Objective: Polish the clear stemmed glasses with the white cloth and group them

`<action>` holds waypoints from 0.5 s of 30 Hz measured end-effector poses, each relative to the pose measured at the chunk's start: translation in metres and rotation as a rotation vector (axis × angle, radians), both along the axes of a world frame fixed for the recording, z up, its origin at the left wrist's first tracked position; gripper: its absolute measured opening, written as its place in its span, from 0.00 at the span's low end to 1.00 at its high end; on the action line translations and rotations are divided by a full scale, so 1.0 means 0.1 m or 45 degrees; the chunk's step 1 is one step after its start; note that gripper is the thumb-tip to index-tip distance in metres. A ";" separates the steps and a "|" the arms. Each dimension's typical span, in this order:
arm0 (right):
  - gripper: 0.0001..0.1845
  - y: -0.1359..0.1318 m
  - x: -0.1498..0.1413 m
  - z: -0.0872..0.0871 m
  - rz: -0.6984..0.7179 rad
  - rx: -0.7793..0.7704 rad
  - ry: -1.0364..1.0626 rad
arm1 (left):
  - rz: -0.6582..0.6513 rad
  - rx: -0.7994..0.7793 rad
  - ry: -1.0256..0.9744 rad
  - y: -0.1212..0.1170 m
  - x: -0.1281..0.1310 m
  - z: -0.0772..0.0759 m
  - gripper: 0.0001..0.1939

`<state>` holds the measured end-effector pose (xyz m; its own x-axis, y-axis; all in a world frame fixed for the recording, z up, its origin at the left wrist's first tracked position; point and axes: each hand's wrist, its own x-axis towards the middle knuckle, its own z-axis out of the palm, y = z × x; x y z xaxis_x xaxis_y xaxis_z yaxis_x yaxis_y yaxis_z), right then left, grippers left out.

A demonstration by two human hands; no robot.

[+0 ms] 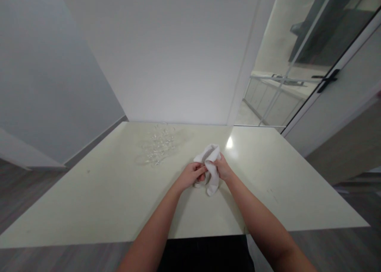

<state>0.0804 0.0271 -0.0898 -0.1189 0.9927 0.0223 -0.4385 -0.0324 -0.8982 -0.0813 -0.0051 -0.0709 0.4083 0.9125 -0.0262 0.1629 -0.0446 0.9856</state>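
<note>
Holding white cloth [212, 174] between both hands, just above or on the tabletop [107, 192]; can't tell if the cloth is touching down. Left hand [192, 175] is pinching its left side, fingertips bunching the fabric. Right hand [223, 168] is gripping the upper right side, thumb pressing toward the left hand; its other fingers are partly hiding behind folds. One cloth end is drooping between the hands, toward the body. Can't tell whether the folds are covering anything.

Clear glassware [160, 143] is standing or lying in a loose cluster ahead-left of the left hand, well apart from it; individual shapes are blurring together. Near table edge is running on the body side of both hands; far edge is meeting the white wall [178, 65] ahead of them. Tabletop is extending widely left of the left hand and right of the right hand, side edges slanting inward going forward. Glazed door [315, 81] is standing ahead-right of the right hand, beyond the table.
</note>
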 end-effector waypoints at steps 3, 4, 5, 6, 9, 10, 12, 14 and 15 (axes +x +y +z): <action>0.22 0.00 -0.08 0.02 -0.215 0.020 0.009 | 0.283 0.269 0.175 0.04 0.04 -0.04 0.15; 0.21 -0.01 -0.08 0.02 -0.222 0.019 0.028 | 0.266 0.246 0.159 0.04 0.05 -0.04 0.15; 0.21 -0.02 -0.07 0.01 -0.183 0.012 0.053 | 0.189 0.158 0.099 0.03 0.05 -0.04 0.17; 0.21 -0.03 -0.05 0.01 -0.102 -0.002 0.079 | 0.073 0.023 0.006 0.02 0.04 -0.04 0.20; 0.24 -0.06 0.06 -0.01 0.267 -0.031 0.116 | -0.257 -0.362 -0.266 -0.03 -0.01 -0.01 0.27; 0.25 -0.06 0.09 -0.01 0.342 -0.024 0.115 | -0.302 -0.419 -0.303 -0.04 -0.02 0.00 0.27; 0.25 -0.05 0.11 0.00 0.344 0.006 0.104 | -0.276 -0.397 -0.280 -0.04 -0.02 0.01 0.28; 0.25 -0.04 0.09 0.02 0.195 0.031 0.087 | -0.126 -0.226 -0.184 -0.02 0.00 0.00 0.28; 0.26 -0.03 0.06 0.04 0.095 0.031 0.076 | -0.028 -0.097 -0.125 0.00 0.01 -0.01 0.26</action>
<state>0.0868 0.0246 -0.0860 -0.1907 0.9801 0.0556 -0.4881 -0.0455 -0.8716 -0.0799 -0.0052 -0.0721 0.4322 0.9002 -0.0539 0.0650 0.0285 0.9975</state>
